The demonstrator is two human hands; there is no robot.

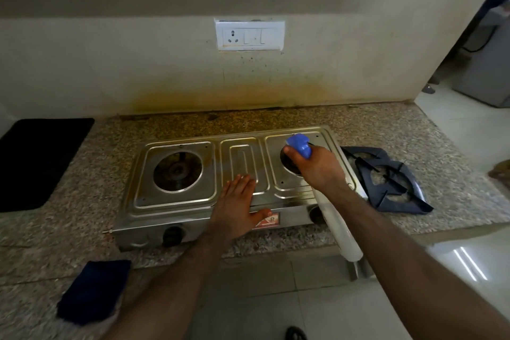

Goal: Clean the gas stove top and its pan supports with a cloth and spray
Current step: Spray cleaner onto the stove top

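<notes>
At the far left of the speckled granite counter (414,130) I note a black mat (38,163) lying flat, and nearer the front edge a dark blue cloth (93,291) lying by itself, touched by neither hand. The steel two-burner gas stove (179,210) sits mid-counter; its left burner opening (178,171) is bare, with no support over it, and brownish staining runs across the top between that opening and the ribbed centre panel. My left hand (237,207) rests flat on the stove's front centre, fingers straight and together, thumb spread toward the front face, holding nothing. Just beside that thumb is a red and white label (269,219) on the front panel; its writing is too blurred for me to read. Two dark control knobs show on the same face. My right hand (317,165) grips the neck of a spray bottle (342,232), fingers curled round the blue trigger head (299,145), which is over the right burner opening; the pale body trails back under the wrist. I cannot read any brand on it. Right of the stove, the two dark pan supports (386,176) lie on the counter, overlapping. On the stained wall above, a white socket and switch plate (249,35) carries no legible marking.
</notes>
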